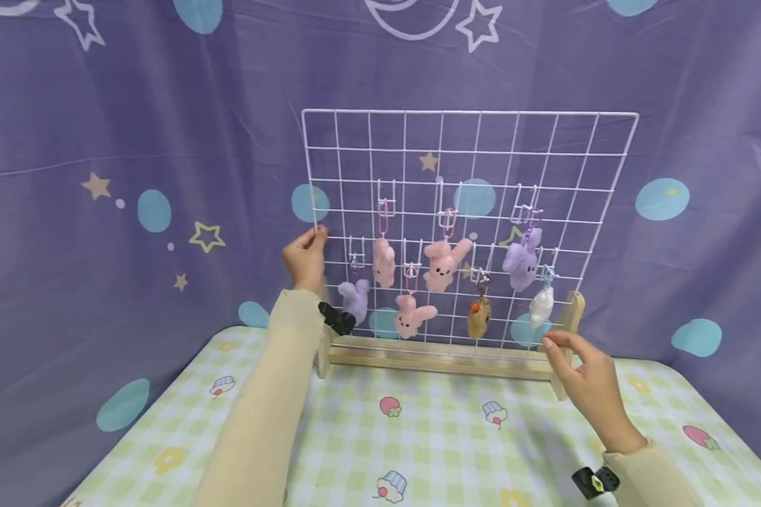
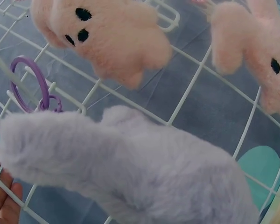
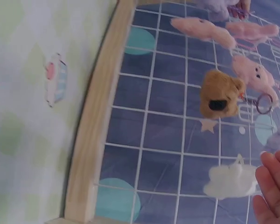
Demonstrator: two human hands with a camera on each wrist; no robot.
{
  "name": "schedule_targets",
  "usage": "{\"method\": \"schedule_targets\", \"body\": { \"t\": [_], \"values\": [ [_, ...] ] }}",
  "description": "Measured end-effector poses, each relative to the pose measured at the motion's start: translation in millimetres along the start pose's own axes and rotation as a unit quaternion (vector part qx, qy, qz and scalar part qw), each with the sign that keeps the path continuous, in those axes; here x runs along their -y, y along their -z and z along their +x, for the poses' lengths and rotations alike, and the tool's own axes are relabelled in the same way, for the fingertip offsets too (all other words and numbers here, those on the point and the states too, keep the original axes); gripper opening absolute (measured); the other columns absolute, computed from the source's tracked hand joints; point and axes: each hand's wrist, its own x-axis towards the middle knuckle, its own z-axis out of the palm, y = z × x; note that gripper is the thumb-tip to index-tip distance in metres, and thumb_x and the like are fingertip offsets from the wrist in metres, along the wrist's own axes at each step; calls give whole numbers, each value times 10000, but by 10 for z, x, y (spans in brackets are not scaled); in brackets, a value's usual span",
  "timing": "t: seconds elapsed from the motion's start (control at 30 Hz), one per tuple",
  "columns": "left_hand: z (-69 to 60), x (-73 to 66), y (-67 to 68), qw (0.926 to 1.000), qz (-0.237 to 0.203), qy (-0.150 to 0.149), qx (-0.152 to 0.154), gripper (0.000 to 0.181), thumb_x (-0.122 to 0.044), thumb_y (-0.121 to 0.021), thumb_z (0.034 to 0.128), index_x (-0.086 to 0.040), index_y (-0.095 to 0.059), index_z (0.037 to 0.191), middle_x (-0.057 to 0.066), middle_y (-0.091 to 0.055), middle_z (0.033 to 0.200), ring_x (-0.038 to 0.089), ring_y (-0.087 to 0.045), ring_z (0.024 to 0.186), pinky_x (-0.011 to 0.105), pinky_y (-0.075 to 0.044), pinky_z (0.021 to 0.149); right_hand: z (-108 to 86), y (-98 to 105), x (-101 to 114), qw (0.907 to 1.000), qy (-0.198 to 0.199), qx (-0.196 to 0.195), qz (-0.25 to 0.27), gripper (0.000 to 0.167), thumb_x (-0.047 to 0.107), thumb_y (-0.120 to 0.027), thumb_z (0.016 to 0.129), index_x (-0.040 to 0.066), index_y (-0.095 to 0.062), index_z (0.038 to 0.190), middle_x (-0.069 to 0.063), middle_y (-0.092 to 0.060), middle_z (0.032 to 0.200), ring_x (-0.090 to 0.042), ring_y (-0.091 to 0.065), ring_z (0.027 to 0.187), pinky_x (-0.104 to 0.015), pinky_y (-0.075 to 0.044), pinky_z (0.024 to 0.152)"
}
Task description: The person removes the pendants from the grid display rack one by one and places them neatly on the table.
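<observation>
A white wire grid (image 1: 469,111) stands in a wooden base (image 1: 437,355), hung with several plush keychains on hooks. My left hand (image 1: 305,258) grips the grid's left edge, its fingers partly behind the wires in the left wrist view. Beside it hangs a purple plush (image 2: 130,168) on a purple ring. Low at the grid's right side is my right hand (image 1: 585,380), fingers fairly straight, with nothing visible in them. The white plush (image 1: 541,307) hangs just above its fingertips. A brown plush (image 3: 219,93) hangs further left.
Three pink plushes, one of them a long-eared pink plush (image 1: 442,266), hang mid-grid. Another purple plush (image 1: 523,260) hangs at the right. A green checked tablecloth (image 1: 437,436) covers the table, and a purple curtain (image 1: 165,127) is behind.
</observation>
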Motion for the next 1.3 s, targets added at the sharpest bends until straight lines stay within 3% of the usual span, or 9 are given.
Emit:
{"method": "schedule_targets", "body": {
  "t": [0.37,0.6,0.83,1.0,1.3],
  "values": [
    [27,5,32,9998,38,-110,170,199,-121,-700,850,15,-726,993,190,-701,939,24,-622,693,158,-491,717,383,-69,-45,9943,-656,-797,271,203,116,-692,853,-19,-699,1004,-166,-699,958,205,-498,786,-73,-406,736],
    [47,1,41,9998,25,-129,123,196,-105,-702,843,23,-724,990,15,-710,782,57,-638,695,165,-502,722,645,-195,-51,9908,-912,-983,162,282,197,-702,854,-20,-684,1034,-153,-699,975,201,-483,758,-55,-427,710],
    [38,-8,55,9995,152,-15,291,211,-130,-698,852,18,-723,1000,-111,-657,686,44,-636,684,176,-518,753,701,-271,-88,9875,-1095,-1101,278,251,154,-722,832,-37,-686,991,-170,-700,944,188,-494,708,-23,-420,655],
    [47,-1,110,9988,188,102,433,219,-139,-684,866,21,-719,1011,-107,-657,698,88,-652,719,184,-530,757,721,-305,-93,9862,-1243,-1066,235,247,136,-739,817,-47,-691,975,-189,-700,924,183,-486,678,-24,-413,639],
    [32,1,55,9996,200,25,215,200,-114,-691,850,33,-723,982,-30,-678,735,6,-622,634,184,-544,721,820,-291,-113,9842,-1179,-1310,187,221,108,-734,812,-71,-696,936,-210,-697,878,190,-466,622,-11,-390,597]
  ]
}}
